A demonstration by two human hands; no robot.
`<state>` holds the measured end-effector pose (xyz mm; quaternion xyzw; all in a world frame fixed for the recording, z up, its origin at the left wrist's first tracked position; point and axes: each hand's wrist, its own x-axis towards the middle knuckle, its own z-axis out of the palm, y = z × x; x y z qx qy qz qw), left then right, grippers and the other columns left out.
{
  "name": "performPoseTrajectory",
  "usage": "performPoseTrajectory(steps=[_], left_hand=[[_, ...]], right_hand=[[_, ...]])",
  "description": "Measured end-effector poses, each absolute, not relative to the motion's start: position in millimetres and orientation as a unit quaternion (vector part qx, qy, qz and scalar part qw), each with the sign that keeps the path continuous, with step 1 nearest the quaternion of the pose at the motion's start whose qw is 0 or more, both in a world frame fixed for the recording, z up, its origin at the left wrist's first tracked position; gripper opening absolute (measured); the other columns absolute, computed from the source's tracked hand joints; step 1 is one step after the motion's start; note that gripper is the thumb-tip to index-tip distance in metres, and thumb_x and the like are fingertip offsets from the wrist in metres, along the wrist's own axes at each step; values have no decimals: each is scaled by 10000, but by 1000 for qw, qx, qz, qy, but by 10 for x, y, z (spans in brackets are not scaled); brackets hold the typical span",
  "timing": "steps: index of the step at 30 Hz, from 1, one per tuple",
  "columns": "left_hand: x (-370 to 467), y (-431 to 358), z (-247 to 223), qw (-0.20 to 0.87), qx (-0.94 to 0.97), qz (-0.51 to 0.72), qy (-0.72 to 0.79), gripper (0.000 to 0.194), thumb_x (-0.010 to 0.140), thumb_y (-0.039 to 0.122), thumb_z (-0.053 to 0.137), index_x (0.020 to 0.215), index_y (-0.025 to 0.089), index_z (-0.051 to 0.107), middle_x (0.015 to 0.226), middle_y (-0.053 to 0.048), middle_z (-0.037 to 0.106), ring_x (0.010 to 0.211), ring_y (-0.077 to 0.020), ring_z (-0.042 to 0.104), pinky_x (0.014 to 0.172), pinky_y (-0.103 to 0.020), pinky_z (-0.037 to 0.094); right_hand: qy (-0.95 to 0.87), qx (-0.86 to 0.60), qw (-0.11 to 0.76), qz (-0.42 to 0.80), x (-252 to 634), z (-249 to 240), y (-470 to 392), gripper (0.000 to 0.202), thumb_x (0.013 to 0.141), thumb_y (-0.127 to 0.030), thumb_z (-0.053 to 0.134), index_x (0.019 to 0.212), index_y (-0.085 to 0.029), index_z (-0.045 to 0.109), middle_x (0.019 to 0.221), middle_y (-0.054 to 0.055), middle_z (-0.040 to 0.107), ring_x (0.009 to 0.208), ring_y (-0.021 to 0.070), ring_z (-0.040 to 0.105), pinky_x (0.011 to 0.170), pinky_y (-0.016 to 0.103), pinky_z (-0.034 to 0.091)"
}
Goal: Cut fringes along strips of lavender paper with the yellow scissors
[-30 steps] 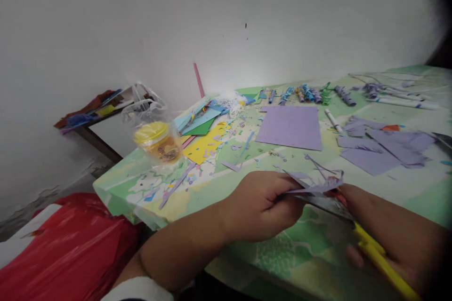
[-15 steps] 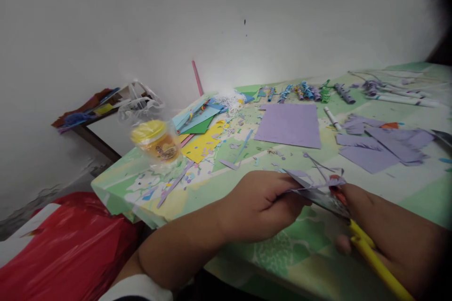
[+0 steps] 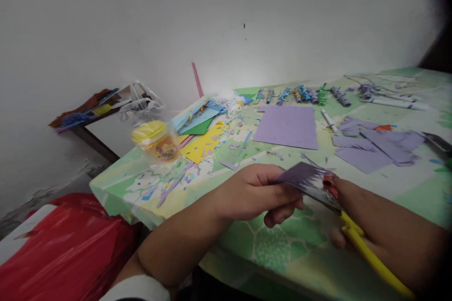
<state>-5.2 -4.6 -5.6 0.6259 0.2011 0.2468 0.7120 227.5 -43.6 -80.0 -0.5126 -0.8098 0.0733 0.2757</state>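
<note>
Head view: the left hand (image 3: 256, 193) pinches a fringed purple piece (image 3: 296, 172) of paper between thumb and fingers, its cut strips pointing toward the right hand (image 3: 360, 202). That hand is wrapped around scissors (image 3: 370, 256) with yellow handles, their dark blades running toward the left hand along the lower edge of the paper; whether the blades are closed on it, I cannot tell. Beside the right thumb is a small red thing (image 3: 330, 186), too blurred to name. Both hands are above the near part of a green patterned tablecloth (image 3: 271, 249). Straight beyond the left hand lies a purple square sheet (image 3: 286, 127), and beyond the right hand are overlapping purple scraps (image 3: 367, 157), some fringed, with a white marker (image 3: 329, 121) just beside them. Farther off than the sheet, curled paper rolls (image 3: 305, 94) in blue, purple and green form a row. Left of the left hand, past scattered clippings, a yellow sheet (image 3: 201, 146) lies near a yellow-lidded cup (image 3: 151, 138) inside a clear bag. Lower, left of the left forearm, is a red bag (image 3: 77, 244).
</note>
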Motion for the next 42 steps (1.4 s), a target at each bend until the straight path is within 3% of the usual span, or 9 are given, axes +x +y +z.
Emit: performPoseTrajectory(steps=[6,14,21,29,37,42], left_hand=[[-43,-84,-41,625,665,311,265,255,828,331,553,654,154,498,477,56,470,407,-43,408,417,-165,321],[-35,-82,-40,492,778,293,260,287,854,219,447,575,158,479,498,40,472,462,-55,437,484,-187,351],[-20,-87,-9,429,816,303,243,263,825,183,441,563,169,462,494,44,458,470,-55,429,494,-186,347],[-30,-85,-48,526,751,294,270,135,818,199,491,699,153,535,485,66,452,415,-41,409,434,-159,339],[-43,-56,-22,663,659,260,242,307,800,418,605,701,133,551,471,59,451,390,-37,398,400,-171,311],[-36,-55,-42,673,647,265,242,326,800,440,606,692,140,540,472,61,456,387,-35,399,390,-166,297]], right_hand=[[-829,-499,244,61,2345,-876,-434,602,798,-491,494,1321,-206,411,1275,168,606,1095,330,620,806,409,563],[-845,-470,256,5,2347,-858,-467,495,864,-487,368,1286,-231,399,1147,137,673,981,293,681,729,368,592],[-831,-492,257,40,2294,-820,-447,508,797,-459,488,1236,-204,471,1093,147,701,949,316,689,705,382,594],[-828,-500,251,38,2277,-795,-450,426,821,-436,448,1169,-200,517,1051,138,718,893,296,706,687,377,595],[-812,-520,252,75,2252,-786,-434,448,770,-443,508,1158,-223,549,1040,132,721,913,330,697,709,428,586],[-807,-531,249,72,2265,-820,-418,519,767,-465,510,1211,-196,519,1116,159,696,961,331,685,730,422,585]])
